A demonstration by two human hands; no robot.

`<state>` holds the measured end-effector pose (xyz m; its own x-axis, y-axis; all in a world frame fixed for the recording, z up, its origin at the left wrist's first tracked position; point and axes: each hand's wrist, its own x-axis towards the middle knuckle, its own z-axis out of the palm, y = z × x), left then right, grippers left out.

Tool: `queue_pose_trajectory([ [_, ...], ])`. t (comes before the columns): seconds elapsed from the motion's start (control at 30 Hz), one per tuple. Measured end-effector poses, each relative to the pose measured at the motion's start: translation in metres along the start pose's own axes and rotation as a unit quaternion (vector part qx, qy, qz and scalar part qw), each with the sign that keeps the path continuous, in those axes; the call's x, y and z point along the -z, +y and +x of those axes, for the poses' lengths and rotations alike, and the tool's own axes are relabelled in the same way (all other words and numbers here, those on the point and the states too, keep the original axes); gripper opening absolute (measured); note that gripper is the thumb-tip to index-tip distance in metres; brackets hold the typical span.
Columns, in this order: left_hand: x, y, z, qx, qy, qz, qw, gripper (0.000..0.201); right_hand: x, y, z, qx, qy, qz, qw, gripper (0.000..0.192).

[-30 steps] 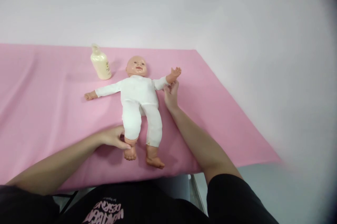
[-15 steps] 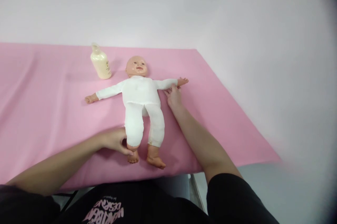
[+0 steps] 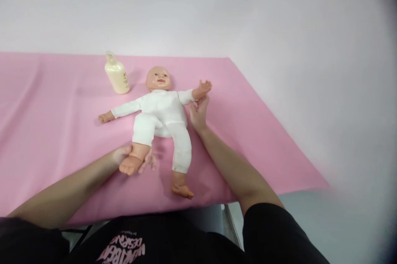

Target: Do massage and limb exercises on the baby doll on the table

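Observation:
A baby doll (image 3: 163, 106) in a white suit lies on its back, its head toward the wall. My left hand (image 3: 124, 154) holds its lower leg on the left side from beneath. The thumb shows on one side of the ankle and the fingertips on the other; the palm is hidden behind the raised leg. On the right side, my right hand (image 3: 198, 113) grips the doll's forearm from below, partly covered by it. That arm is lifted, its small hand pointing up. The doll's other arm and other leg rest flat.
A cream-coloured pump bottle (image 3: 117, 77) stands left of the doll's head. Pink cloth (image 3: 56, 131) covers the table, with folds at the left. White walls (image 3: 186, 11) rise behind and to the right. The table's front edge runs close to my body.
My left hand has raised the doll's leg and swung it to the left, bending it at the hip. My right hand has lifted the doll's forearm up and inward.

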<state>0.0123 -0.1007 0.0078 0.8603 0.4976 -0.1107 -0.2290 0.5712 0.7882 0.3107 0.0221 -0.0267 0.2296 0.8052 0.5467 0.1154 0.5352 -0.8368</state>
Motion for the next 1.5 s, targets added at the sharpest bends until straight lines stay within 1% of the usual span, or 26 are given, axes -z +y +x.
queue_pose_trajectory([
  [0.1, 0.0, 0.003, 0.002, -0.046, 0.02, -0.052, 0.997, 0.06, -0.005, -0.009, -0.008, 0.073, -0.071, -0.053, 0.993, 0.06],
  [0.17, -0.003, 0.008, 0.002, -0.072, 0.071, -0.09, 0.991, 0.056, -0.005, -0.016, -0.011, 0.115, -0.112, -0.108, 0.981, 0.051],
  [0.27, -0.008, 0.013, 0.004, -0.075, 0.119, -0.123, 0.982, 0.053, -0.004, -0.028, -0.011, 0.164, -0.161, -0.182, 0.956, 0.041],
  [0.37, -0.009, 0.014, 0.006, -0.056, 0.139, -0.136, 0.979, 0.051, -0.007, -0.034, -0.01, 0.2, -0.204, -0.209, 0.935, 0.036],
  [0.47, -0.008, 0.012, 0.007, -0.049, 0.129, -0.131, 0.982, 0.05, -0.01, -0.036, -0.009, 0.22, -0.228, -0.219, 0.923, 0.036],
  [0.53, -0.007, 0.01, 0.007, -0.046, 0.1, -0.115, 0.987, 0.05, -0.011, -0.036, -0.01, 0.225, -0.232, -0.223, 0.92, 0.036],
  [0.6, -0.007, 0.009, 0.006, -0.04, 0.056, -0.094, 0.993, 0.051, -0.011, -0.036, -0.011, 0.219, -0.232, -0.22, 0.922, 0.035],
  [0.67, -0.007, 0.008, 0.005, -0.028, -0.01, -0.058, 0.998, 0.053, -0.01, -0.034, -0.012, 0.2, -0.218, -0.207, 0.933, 0.035],
  [0.7, -0.007, 0.009, 0.004, -0.015, -0.045, -0.036, 0.998, 0.054, -0.01, -0.032, -0.012, 0.185, -0.2, -0.194, 0.943, 0.037],
  [0.77, -0.006, 0.01, 0.004, 0.029, -0.114, 0.008, 0.993, 0.055, -0.01, -0.027, -0.013, 0.144, -0.144, -0.153, 0.967, 0.043],
  [0.8, -0.006, 0.012, 0.004, 0.062, -0.15, 0.026, 0.986, 0.055, -0.011, -0.023, -0.012, 0.121, -0.113, -0.128, 0.978, 0.048],
  [0.83, -0.005, 0.014, 0.005, 0.101, -0.187, 0.042, 0.976, 0.055, -0.011, -0.019, -0.011, 0.099, -0.083, -0.101, 0.986, 0.052],
  [0.9, -0.006, 0.019, 0.007, 0.189, -0.268, 0.066, 0.942, 0.052, -0.01, -0.01, -0.007, 0.058, -0.033, -0.053, 0.996, 0.059],
  [0.97, -0.009, 0.023, 0.009, 0.256, -0.316, 0.084, 0.91, 0.047, -0.006, -0.002, -0.001, 0.014, 0.013, -0.016, 1.0, 0.061],
  [1.0, -0.012, 0.025, 0.009, 0.273, -0.323, 0.093, 0.902, 0.046, -0.003, 0.003, 0.002, -0.014, 0.034, 0.003, 0.999, 0.062],
  [1.07, -0.019, 0.028, 0.009, 0.275, -0.303, 0.119, 0.905, 0.046, 0.003, 0.011, 0.008, -0.086, 0.078, 0.047, 0.992, 0.063],
  [1.17, -0.028, 0.029, 0.006, 0.257, -0.257, 0.161, 0.917, 0.046, 0.012, 0.025, 0.013, -0.199, 0.138, 0.117, 0.963, 0.056],
  [1.23, -0.031, 0.029, 0.005, 0.251, -0.247, 0.167, 0.921, 0.045, 0.016, 0.032, 0.016, -0.241, 0.148, 0.147, 0.948, 0.048],
  [1.3, -0.032, 0.028, 0.004, 0.247, -0.248, 0.161, 0.923, 0.045, 0.018, 0.038, 0.017, -0.255, 0.14, 0.16, 0.943, 0.044],
  [1.4, -0.033, 0.028, 0.003, 0.24, -0.249, 0.161, 0.924, 0.043, 0.02, 0.041, 0.018, -0.257, 0.142, 0.164, 0.942, 0.044],
  [1.5, -0.029, 0.028, 0.004, 0.202, -0.228, 0.179, 0.936, 0.044, 0.018, 0.036, 0.017, -0.249, 0.132, 0.153, 0.947, 0.046],
])
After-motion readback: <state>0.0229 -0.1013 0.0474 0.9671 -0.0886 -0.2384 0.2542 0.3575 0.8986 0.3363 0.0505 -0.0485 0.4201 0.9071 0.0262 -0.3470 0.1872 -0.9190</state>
